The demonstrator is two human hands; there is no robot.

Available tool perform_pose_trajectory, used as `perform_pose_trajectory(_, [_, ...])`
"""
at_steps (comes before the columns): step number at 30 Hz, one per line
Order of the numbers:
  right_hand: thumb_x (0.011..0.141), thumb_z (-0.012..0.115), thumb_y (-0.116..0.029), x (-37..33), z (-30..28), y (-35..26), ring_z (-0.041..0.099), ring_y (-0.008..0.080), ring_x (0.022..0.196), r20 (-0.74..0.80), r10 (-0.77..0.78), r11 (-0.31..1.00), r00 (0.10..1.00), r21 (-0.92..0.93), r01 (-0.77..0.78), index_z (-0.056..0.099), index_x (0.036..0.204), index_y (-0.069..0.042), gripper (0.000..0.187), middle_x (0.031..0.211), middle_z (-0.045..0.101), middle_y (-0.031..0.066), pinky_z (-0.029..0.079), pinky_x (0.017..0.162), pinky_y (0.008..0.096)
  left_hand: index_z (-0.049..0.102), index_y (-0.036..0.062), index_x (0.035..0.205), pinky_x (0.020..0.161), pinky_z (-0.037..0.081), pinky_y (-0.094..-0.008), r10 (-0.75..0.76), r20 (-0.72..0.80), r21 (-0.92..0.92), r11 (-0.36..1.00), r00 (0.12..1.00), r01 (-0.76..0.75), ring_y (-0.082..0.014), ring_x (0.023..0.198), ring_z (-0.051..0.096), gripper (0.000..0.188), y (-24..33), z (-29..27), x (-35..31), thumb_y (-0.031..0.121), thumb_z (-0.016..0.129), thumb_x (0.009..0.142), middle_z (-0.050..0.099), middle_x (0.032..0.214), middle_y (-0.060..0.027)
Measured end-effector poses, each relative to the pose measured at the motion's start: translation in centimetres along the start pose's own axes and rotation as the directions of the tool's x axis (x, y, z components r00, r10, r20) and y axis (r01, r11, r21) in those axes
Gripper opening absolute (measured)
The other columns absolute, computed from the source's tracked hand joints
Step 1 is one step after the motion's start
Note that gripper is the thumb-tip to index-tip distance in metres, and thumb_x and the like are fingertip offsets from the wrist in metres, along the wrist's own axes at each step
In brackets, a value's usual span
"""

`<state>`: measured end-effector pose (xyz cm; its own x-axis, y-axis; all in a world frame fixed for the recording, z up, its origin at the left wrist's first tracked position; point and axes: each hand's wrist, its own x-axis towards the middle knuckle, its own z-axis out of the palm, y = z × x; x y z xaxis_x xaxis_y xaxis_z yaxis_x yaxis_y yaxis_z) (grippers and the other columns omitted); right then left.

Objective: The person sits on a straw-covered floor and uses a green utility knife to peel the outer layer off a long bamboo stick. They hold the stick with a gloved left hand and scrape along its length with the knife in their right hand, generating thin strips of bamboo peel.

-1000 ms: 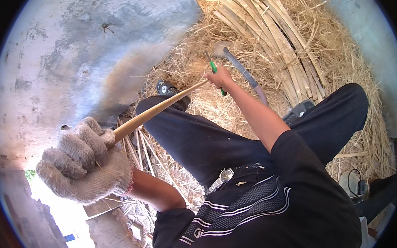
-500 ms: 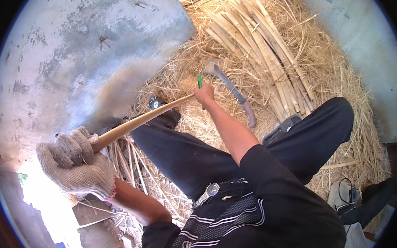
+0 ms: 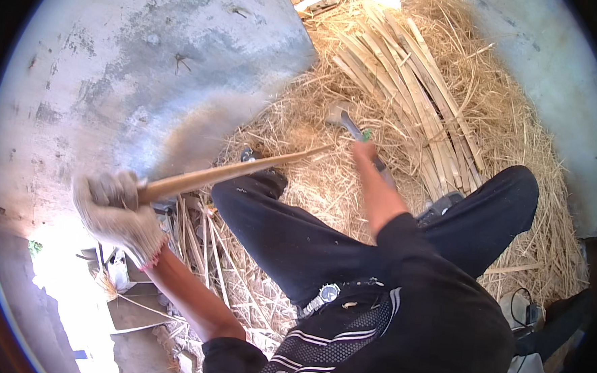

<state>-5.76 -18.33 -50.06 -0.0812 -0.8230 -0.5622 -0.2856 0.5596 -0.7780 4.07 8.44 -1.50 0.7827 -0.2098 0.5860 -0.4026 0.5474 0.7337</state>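
A knitted work glove, off-white with a red cuff edge, covers my left hand [image 3: 118,214]. Its fingers are wrapped round the thick end of a long pale bamboo strip [image 3: 225,172], which slants away to the right and narrows toward its far tip. My bare right hand [image 3: 364,153], blurred by motion, is closed on a small green-ended tool [image 3: 367,133]; its kind is too smeared to make out. That hand stands apart from the strip's tip. Beneath it on the straw lies a curved knife [image 3: 350,125] with a dark blade, partly hidden by my hand and forearm.
A bundle of split bamboo strips [image 3: 424,105] lies on the straw [image 3: 517,130] at the far right. Pale walls [image 3: 150,50] rise on both sides. My bent legs in dark trousers [image 3: 296,230] span the middle. More thin strips [image 3: 194,242] lie at the left.
My right hand with the green-ended tool has moved right, off the strip and over the curved knife. My left hand still grips the strip. The whole view has shifted slightly.
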Motion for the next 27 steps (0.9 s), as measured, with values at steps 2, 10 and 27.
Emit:
perform_pose_trajectory(2, [0.074,0.069,-0.021,3.0,-7.3,3.1,0.068,0.0326,0.078,-0.157,-0.305,0.926,0.939,-0.28,0.253,0.065,0.097,0.006,0.035,0.088,0.068,0.0214,0.052,0.066,0.0442,0.024,0.0224,0.055,0.038,0.023,-0.0248,-0.052,-0.086,-0.033,0.998,0.995,0.049,-0.0061,0.037,0.015,0.045,-0.2,-2.9,0.6,0.02,0.043,0.096,0.019,0.045,0.0072])
perform_pose_trajectory(10, [0.073,0.077,-0.023,-3.4,-12.8,-3.8,0.068,0.0236,0.068,0.26,-0.261,0.829,0.93,-0.434,0.354,0.067,0.088,0.004,0.033,0.09,0.069,0.0196,0.054,0.057,0.0338,0.025,0.0195,0.058,0.05,0.032,-0.0292,-0.061,-0.182,-0.011,0.998,0.981,0.06,-0.0105,0.041,0.02,0.043,-0.7,-1.0,1.3,0.02,0.047,0.094,0.02,0.05,0.0034])
perform_pose_trajectory(27, [0.08,0.074,-0.023,-10.8,0.1,-6.6,0.057,0.0145,0.065,0.43,-0.374,0.894,0.822,-0.068,0.443,0.066,0.083,-0.003,0.021,0.074,0.065,0.0084,0.044,0.06,0.0337,0.026,0.021,0.055,0.044,0.032,-0.0244,0.085,-0.062,0.05,0.995,0.994,-0.082,-0.0069,0.036,0.019,0.045,-0.1,2.3,-1.7,0.023,0.043,0.096,0.021,0.044,0.0051])
